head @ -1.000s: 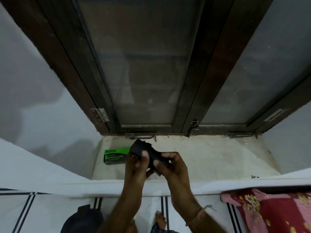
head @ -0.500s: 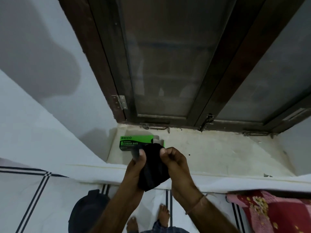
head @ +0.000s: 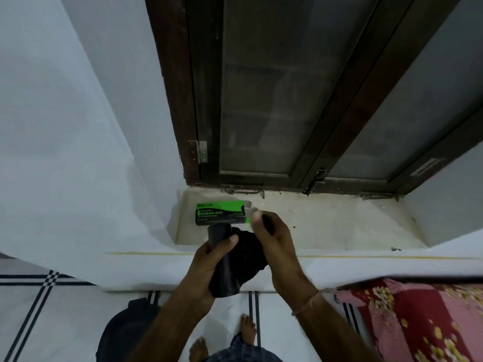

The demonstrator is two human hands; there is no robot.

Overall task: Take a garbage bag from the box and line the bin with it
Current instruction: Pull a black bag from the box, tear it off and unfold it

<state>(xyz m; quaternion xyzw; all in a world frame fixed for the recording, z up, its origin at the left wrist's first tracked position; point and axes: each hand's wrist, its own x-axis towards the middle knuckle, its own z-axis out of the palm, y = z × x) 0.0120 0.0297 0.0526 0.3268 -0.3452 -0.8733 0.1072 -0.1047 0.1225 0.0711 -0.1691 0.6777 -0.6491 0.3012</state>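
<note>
- Left hand (head: 209, 267) is closed around the black garbage bag (head: 235, 259); right hand (head: 271, 244) pinches its upper edge.
- Compared with a second ago, the bag hangs longer, more unrolled.
- It is out of the green box (head: 220, 213) on the sill (head: 326, 226); I judge lining comes next.

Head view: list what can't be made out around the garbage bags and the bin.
- Bin: a dark shape at the bottom edge, partly behind the left forearm; it may be the bin, its opening not visible.
- Garbage bag roll: wrapped by the left hand; whether a bag has torn free is unclear.
- Right hand: fingertips motion-blurred.
- Box: small print unreadable; open end hidden behind the right hand.
</note>
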